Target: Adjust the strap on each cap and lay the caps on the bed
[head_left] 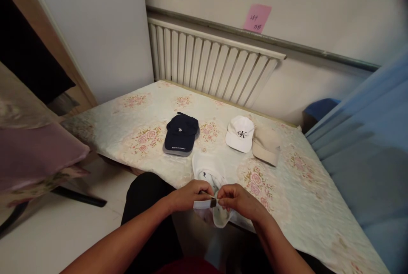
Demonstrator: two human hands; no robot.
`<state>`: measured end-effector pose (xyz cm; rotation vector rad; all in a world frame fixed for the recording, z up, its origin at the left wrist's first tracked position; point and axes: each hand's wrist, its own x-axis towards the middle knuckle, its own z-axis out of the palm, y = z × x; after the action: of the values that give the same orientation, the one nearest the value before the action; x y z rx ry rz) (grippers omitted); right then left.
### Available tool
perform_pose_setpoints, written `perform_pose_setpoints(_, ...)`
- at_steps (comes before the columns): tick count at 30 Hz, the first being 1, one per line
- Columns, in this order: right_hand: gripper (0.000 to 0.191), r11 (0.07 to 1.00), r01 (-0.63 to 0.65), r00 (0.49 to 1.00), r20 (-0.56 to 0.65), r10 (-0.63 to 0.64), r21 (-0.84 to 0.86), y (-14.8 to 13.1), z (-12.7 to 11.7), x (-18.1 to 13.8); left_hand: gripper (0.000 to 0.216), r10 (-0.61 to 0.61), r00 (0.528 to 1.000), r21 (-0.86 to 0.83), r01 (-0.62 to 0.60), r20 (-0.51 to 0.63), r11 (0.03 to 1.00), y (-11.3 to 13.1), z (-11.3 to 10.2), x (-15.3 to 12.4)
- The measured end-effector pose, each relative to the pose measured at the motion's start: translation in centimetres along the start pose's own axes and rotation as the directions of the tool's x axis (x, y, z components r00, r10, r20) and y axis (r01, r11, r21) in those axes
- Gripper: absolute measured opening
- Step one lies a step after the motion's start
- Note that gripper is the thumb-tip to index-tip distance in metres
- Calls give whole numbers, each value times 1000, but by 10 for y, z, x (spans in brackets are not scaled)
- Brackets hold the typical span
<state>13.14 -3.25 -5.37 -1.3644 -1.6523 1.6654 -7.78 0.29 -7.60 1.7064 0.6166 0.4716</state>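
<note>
Both hands work at the back strap of a white cap (208, 164), whose brim points away from me at the near edge of the flowered bed. My left hand (190, 195) pinches the strap (202, 204) near its dark metal buckle (213, 202). From the other side, my right hand (235, 199) pinches the strap end at the buckle. Farther back lies a navy cap (182, 131) stacked on a grey one. To the right, a white cap with black letters (240, 133) sits beside a beige cap (266, 144), touching it.
A flowered sheet (140, 112) covers the bed, with a white radiator (207, 59) along the wall behind. A blue curtain (369, 146) hangs at right. On the left stands a chair with a pink cloth (44, 155). My knee (148, 193) is against the bed's edge.
</note>
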Motion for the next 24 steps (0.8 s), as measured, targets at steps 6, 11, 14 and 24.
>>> perform_pose_setpoints(6,5,1000,-1,1000,-9,1,21,-5,6,0,20,-34,999,27,34,18,999,-1,-1,3)
perform_pose_setpoints(11,12,997,-9,997,-71,3,-80,-10,15,-4,18,-86,996,27,87,-38,996,1,0,2)
perform_pose_setpoints(14,13,987,5,993,-116,-24,-159,-10,23,-6,18,-91,993,30,93,-75,995,2,1,3)
perform_pose_setpoints(24,12,990,55,982,-174,-78,-132,-1,28,-5,14,-86,995,1,86,51,996,0,-6,0)
